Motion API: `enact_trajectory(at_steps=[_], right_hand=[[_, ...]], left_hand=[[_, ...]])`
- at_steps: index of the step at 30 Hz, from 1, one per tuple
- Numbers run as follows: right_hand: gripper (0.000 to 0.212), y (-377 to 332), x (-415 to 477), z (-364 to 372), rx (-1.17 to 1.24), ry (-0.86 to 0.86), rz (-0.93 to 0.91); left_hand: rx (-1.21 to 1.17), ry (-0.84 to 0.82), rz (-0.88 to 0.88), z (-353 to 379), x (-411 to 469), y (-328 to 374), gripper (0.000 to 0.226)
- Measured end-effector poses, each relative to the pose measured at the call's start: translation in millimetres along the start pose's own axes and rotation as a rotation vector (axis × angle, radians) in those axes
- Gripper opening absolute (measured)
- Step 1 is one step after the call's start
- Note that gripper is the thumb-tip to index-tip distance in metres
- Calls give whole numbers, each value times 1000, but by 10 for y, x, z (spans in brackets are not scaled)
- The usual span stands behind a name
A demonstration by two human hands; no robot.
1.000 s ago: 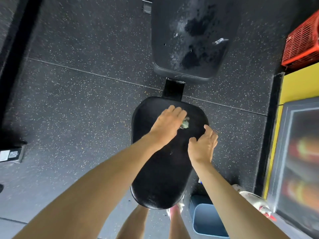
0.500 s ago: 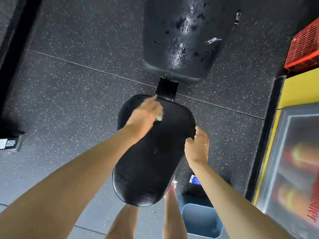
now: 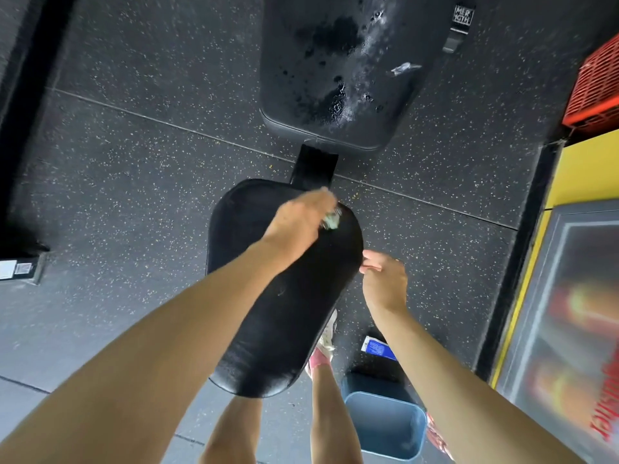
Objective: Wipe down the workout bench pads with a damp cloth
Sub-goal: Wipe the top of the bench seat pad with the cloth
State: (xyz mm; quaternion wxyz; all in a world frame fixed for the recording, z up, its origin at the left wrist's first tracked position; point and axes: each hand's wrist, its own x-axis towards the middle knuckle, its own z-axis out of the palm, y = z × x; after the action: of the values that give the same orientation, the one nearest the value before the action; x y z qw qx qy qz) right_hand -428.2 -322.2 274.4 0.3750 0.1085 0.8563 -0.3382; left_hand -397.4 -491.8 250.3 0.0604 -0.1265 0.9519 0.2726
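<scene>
Left hand: I am pressing the left hand (image 3: 298, 222) onto the far right corner of the seat pad (image 3: 284, 329), fingers curling round the cloth.
Cloth: the pale green cloth (image 3: 331, 222) is bunching under those fingers. Only a small wad is showing, and it is touching the pad.
Right hand: I am holding the right hand (image 3: 385, 286) just beside the seat pad's right edge, fingers loosely bent and gripping nothing. I cannot tell whether the fingertips are touching the rim.
Seat pad progress: it is looking evenly dark with a faint sheen, so I am judging it mostly wiped, with the far corner in hand.
Back pad progress: the back pad (image 3: 335, 61) is lying beyond the frame gap, carrying wet blotches and beads of water. I am judging it wetted but not yet wiped.
Bucket: the blue bucket (image 3: 385, 426) is standing on the floor by my right leg.
Remaining: I am reckoning on finishing this corner, then wiping the whole back pad.
</scene>
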Motion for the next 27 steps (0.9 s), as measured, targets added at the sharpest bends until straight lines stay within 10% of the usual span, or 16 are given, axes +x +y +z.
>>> enact_trajectory(at_steps=[4, 11, 17, 24, 27], right_hand=[[48, 50, 86, -28, 49, 3, 52], [40, 268, 100, -38, 81, 71, 165], [44, 216, 59, -38, 45, -4, 142], [43, 158, -58, 11, -6, 26, 93], [45, 94, -114, 7, -28, 54, 80]], left_hand=[[-112, 83, -237, 143, 62, 240, 42], [-12, -330, 562, 450, -625, 435, 33], [55, 68, -108, 102, -40, 371, 47], [5, -306, 469, 377, -950, 365, 47], [-242, -49, 138, 199, -835, 238, 50]])
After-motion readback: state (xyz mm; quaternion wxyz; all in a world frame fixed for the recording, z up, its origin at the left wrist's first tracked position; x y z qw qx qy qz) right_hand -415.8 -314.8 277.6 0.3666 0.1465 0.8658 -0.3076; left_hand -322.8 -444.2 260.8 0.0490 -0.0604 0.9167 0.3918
